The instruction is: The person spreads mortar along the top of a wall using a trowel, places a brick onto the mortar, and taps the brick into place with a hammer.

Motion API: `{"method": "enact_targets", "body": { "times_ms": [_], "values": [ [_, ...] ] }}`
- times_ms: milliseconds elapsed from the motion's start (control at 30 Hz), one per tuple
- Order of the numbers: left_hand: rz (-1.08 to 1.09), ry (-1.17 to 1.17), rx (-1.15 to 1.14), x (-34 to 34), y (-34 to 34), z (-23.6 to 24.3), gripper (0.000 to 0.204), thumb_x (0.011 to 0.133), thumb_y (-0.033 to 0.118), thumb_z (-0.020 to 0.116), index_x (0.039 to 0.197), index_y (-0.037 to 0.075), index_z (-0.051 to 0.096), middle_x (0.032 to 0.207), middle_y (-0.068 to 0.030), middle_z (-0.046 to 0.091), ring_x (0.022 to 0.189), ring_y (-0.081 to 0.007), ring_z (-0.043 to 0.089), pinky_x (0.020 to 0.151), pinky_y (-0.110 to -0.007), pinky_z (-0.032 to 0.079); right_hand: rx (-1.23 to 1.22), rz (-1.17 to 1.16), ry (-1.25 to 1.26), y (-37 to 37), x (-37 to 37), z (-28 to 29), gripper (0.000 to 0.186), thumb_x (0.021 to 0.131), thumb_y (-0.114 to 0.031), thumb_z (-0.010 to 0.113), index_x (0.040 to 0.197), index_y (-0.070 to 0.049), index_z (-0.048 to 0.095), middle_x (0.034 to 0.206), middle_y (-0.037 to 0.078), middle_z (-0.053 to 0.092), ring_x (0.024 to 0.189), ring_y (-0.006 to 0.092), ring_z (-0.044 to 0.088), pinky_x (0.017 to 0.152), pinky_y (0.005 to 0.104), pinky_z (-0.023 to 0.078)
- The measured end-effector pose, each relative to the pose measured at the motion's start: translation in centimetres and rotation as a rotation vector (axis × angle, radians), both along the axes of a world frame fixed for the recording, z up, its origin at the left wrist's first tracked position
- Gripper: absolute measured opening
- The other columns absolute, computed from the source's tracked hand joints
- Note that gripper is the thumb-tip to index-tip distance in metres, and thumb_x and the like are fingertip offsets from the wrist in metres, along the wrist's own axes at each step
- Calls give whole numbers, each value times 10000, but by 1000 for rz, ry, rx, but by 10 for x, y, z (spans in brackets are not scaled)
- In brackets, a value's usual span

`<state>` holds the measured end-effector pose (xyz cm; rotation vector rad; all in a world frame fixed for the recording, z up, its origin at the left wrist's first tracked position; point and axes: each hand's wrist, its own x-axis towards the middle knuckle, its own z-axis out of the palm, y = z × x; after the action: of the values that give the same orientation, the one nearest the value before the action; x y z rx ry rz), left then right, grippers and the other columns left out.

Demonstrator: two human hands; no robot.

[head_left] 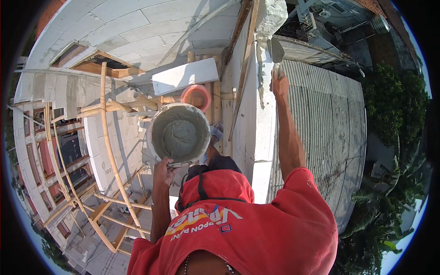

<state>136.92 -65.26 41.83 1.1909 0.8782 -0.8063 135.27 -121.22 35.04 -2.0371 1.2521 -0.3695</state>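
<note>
My left hand (165,172) grips the near rim of a round bucket (153,133), fingers curled over its edge. Grey wet mortar (179,136) lies in the bottom of the bucket. My right arm stretches far forward along a white block wall (266,133). My right hand (278,85) is closed round the handle of a trowel (276,50), whose dark pointed blade stands over the outer side of the wall top. A streak of grey mortar (261,75) runs along the top of the wall beside the blade.
A red-orange bucket (196,97) and a white block (185,76) rest on planks (217,103) ahead. Bamboo scaffolding (110,146) rises on the left. Right of the wall, a corrugated roof (321,133) lies below. A timber batten (243,68) leans along the wall's inner face.
</note>
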Motion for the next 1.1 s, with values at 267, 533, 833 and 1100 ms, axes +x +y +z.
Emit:
{"method": "enact_targets", "body": {
  "times_ms": [267,533,833,1100],
  "values": [
    [1,-5,9,-11,-5,13,158,842,62,589,969,-31,573,977,-167,634,894,-330,693,817,-505,611,-61,42,32,45,-33,15,411,1001,-309,540,1171,62,584,970,349,635,934,515,631,780,551,482],
    [-86,-3,7,-28,1,15,50,851,30,535,872,-16,542,952,-163,601,970,-368,676,934,-571,576,-137,131,26,77,-75,3,441,1014,-305,527,1261,61,527,955,333,600,851,500,596,753,556,457],
    [-247,-77,20,-50,2,16,131,885,70,545,931,-53,551,1004,-230,627,921,-382,694,826,-580,603,-319,111,-28,96,-136,-21,412,1023,-296,507,1214,69,530,918,303,625,813,454,638,716,515,505],
    [-312,-253,111,-62,2,47,200,880,123,583,988,-37,533,971,-181,620,823,-302,687,730,-489,621,294,-66,-353,158,-186,166,547,1025,-398,543,1379,19,514,729,49,577,524,96,508,443,273,428]
  ]
}}
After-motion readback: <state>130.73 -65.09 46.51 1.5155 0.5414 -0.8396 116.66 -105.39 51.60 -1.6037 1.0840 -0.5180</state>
